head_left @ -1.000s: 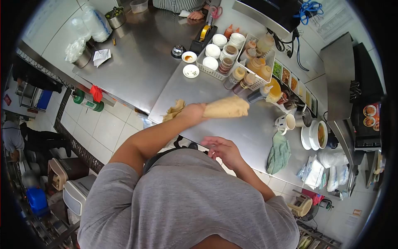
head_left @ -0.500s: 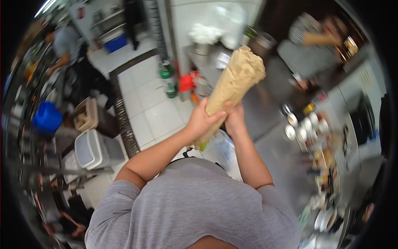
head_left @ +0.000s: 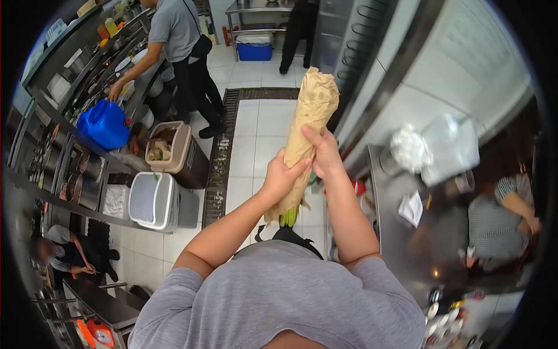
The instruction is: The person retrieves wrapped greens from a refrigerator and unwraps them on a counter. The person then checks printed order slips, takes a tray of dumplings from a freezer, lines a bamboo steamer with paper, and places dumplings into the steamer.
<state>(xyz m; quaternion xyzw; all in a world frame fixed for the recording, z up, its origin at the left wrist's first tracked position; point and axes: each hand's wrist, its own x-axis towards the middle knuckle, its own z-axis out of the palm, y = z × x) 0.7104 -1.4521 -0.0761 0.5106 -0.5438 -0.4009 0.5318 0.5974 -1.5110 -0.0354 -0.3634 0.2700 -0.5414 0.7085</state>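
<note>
A long roll of crumpled brown paper slants upward in front of me, with green stalks showing at its lower end near my waist. My left hand is wrapped round its lower half from the left side. On the right side my right hand grips it slightly higher, thumb lying across the paper. The two hands are close together.
A lidded grey bin and a brown bin stand at the left. A standing person works at the left shelves beside a blue container. The steel counter runs along my right, with another person beyond it.
The view has swung left from the sauce counter to the kitchen aisle. My right hand, free at first, has joined my left on the paper roll, which now points upward.
</note>
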